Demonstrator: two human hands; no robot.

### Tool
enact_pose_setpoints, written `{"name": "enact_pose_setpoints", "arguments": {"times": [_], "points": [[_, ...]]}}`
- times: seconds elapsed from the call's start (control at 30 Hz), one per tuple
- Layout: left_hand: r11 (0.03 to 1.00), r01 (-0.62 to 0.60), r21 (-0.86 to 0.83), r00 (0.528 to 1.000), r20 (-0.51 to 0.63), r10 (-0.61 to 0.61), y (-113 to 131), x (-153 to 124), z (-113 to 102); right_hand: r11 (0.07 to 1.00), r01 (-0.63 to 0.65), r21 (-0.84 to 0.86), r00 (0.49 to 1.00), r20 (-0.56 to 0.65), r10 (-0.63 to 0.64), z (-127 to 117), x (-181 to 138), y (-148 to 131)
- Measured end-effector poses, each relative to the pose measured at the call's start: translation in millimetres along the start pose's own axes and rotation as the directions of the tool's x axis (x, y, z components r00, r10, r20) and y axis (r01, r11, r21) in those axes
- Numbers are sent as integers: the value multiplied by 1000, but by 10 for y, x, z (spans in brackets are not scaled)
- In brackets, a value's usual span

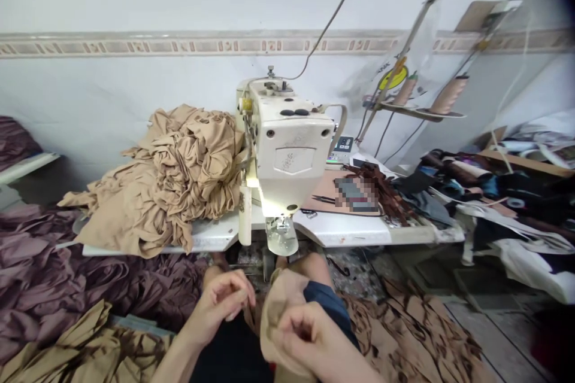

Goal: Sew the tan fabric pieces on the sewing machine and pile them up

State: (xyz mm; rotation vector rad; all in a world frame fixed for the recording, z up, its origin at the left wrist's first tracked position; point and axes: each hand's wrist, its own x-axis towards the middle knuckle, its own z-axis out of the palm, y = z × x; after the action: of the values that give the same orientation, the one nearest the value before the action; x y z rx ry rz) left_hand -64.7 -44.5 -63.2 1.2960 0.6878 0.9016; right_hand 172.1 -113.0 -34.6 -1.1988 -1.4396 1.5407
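Note:
Over my lap, my right hand (312, 338) pinches a thin beige fabric piece (281, 296), which has a curved edge and hangs in front of my knee. To its left is my left hand (227, 300), raised with fingers curled in and thumb against them; whether anything is between them I cannot make out. A gap separates it from the beige piece. Just beyond both hands stands a white sewing machine (291, 143), its lamp lit over the needle area and narrow arm end (283, 238).
A tan fabric heap (179, 173) covers the table's left side. Purple cloth (148, 293) and brown cloth (417, 329) lie low on either side. Right of the machine are tweezers (324, 198) and a thread stand with cones (450, 96). The white table edge (350, 239) faces me.

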Motion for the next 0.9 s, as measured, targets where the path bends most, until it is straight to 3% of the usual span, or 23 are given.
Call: {"name": "enact_pose_setpoints", "arguments": {"times": [0.03, 0.1, 0.2, 0.27, 0.33, 0.53, 0.67, 0.77, 0.9], "points": [[999, 34, 33, 999, 9, -34, 24, 14, 44, 999, -28, -44, 997, 66, 31, -12, -29, -3], [981, 132, 139, 978, 145, -152, 39, 45, 168, 986, -35, -166, 989, 135, 58, -44, -65, -11], [937, 238, 256, 854, 405, -327, -13, 66, 344, 944, -5, -330, 986, 157, 60, -160, -92, -45], [918, 288, 273, 819, 427, -384, -57, 59, 385, 930, 6, -367, 987, 150, 53, -286, -101, -73], [916, 293, 275, 850, 364, -381, -73, 49, 365, 936, 5, -352, 994, 105, 34, -419, -99, -81], [947, 206, 245, 968, 88, -234, 4, 42, 303, 990, -22, -138, 988, -153, 1, -603, 8, 113], [971, 79, 225, 995, 40, -90, 36, 49, 323, 999, -17, -33, 967, -256, 8, -579, 66, 197], [886, -84, 455, 996, 34, 77, 79, 97, 305, 991, 55, -125, 947, -307, -92, -555, 35, 103], [679, -307, 667, 943, 115, 313, 153, 176, 288, 888, 230, -398, 864, -336, -375, -530, -39, -111]]}}
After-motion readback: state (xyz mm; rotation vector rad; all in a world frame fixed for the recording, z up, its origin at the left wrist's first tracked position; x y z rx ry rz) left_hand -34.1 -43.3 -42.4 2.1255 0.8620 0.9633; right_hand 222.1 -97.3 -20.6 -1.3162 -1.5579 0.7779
